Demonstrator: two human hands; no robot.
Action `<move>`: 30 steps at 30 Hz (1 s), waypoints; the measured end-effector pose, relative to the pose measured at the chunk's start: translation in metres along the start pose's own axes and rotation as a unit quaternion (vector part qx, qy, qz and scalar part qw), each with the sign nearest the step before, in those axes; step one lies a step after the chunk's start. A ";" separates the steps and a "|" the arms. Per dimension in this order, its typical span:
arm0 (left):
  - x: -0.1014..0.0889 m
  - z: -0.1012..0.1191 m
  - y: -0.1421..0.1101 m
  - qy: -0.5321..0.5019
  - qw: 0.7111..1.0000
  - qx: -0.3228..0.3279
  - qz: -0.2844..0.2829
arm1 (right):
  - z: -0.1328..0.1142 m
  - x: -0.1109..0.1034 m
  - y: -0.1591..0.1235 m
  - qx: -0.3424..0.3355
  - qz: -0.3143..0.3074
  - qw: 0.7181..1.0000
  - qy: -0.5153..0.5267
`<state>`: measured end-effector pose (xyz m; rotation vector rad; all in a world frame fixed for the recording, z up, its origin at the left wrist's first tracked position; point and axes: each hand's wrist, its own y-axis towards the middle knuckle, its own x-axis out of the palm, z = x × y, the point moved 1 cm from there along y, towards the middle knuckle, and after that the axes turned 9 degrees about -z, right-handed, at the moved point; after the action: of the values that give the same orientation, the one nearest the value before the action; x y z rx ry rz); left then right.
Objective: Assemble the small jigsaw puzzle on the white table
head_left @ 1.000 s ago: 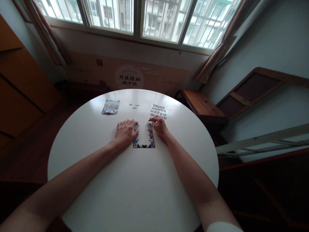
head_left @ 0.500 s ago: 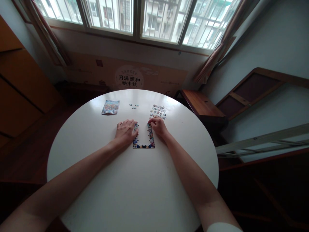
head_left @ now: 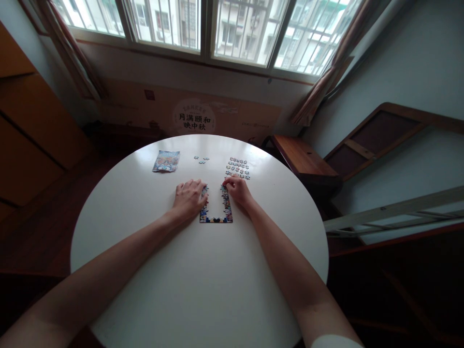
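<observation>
A partly built jigsaw border [head_left: 216, 219] lies near the middle of the round white table [head_left: 199, 280], with its left, right and near sides joined. My left hand [head_left: 188, 197] rests flat on the table, fingers stretched over the border's left side. My right hand [head_left: 236, 189] sits at the far end of the border's right side, its fingers curled and pinched down onto the pieces there; whether a loose piece is under the fingertips is hidden.
Several loose puzzle pieces [head_left: 238, 167] lie spread just beyond my right hand, and a few more pieces [head_left: 201, 159] lie further left. A colourful picture card [head_left: 166, 160] lies at the far left. A wooden bench [head_left: 302, 159] stands to the right of the table.
My right hand has shifted very slightly along the top of the border's right side. My left hand has stayed in place.
</observation>
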<state>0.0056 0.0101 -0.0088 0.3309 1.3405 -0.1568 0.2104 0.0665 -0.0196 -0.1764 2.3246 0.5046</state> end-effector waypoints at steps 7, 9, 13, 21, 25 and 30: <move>-0.001 0.000 -0.001 0.005 1.000 0.004 0.003 | 0.003 0.001 0.000 -0.005 0.004 1.000 0.005; 0.000 0.000 -0.001 0.008 1.000 0.008 0.006 | 0.004 0.002 0.001 -0.007 0.003 1.000 0.004; 0.000 -0.001 -0.001 0.010 1.000 0.015 0.008 | 0.003 0.001 0.000 -0.008 0.005 1.000 0.004; 0.001 0.000 -0.001 -0.006 1.000 0.011 0.012 | 0.001 0.000 -0.001 -0.011 0.006 1.000 -0.005; -0.001 0.001 -0.001 -0.013 1.000 0.003 0.005 | 0.000 -0.001 -0.002 -0.019 0.025 0.999 -0.001; -0.002 0.001 -0.001 -0.012 1.000 -0.001 -0.003 | -0.002 -0.003 -0.002 -0.013 0.028 1.000 0.005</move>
<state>0.0059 0.0082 -0.0069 0.3222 1.3178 -0.1636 0.2115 0.0637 -0.0168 -0.1268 2.3394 0.5642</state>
